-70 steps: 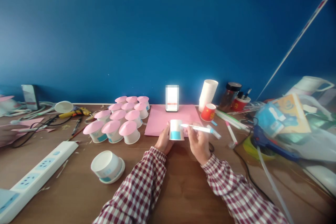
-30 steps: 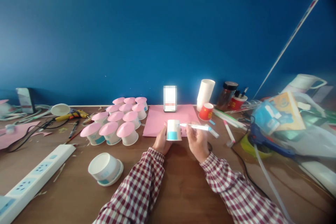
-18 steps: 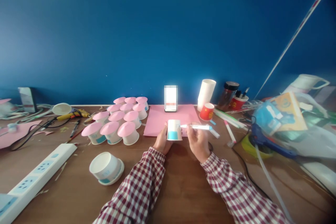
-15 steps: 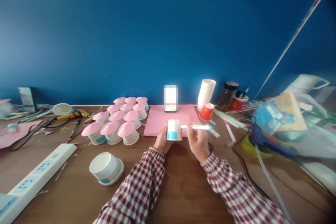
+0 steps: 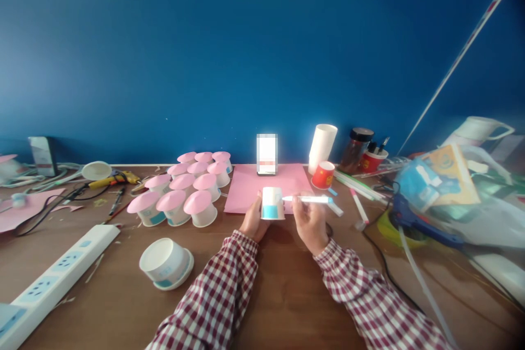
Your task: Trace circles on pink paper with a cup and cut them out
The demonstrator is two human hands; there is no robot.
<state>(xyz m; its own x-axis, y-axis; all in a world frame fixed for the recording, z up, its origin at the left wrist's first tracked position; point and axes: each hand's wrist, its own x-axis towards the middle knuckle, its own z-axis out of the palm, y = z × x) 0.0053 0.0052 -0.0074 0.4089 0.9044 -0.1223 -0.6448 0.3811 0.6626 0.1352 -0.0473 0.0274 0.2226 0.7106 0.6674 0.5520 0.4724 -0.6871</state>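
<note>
A white paper cup (image 5: 272, 203) with a blue patch is upside down in my left hand (image 5: 253, 221), whose fingers wrap its left side. My right hand (image 5: 310, 224) pinches a white marker (image 5: 311, 199) with a light blue end, held level. The marker's tip points left, at or very near the cup's right side. Behind the cup lies a pink sheet (image 5: 241, 191). To the left stand several upturned cups with pink discs on top (image 5: 198, 202).
Stacked white cups (image 5: 164, 260) sit at front left near a power strip (image 5: 65, 273). A phone (image 5: 267, 154) stands behind the sheet. Rightward are a red cup (image 5: 324, 175), tall white cups (image 5: 322, 147), a dark jar (image 5: 356, 150) and a blue glue gun (image 5: 426, 228).
The marker's tip has shifted very slightly to the right, from the cup's side. Both hands and the cup otherwise look the same.
</note>
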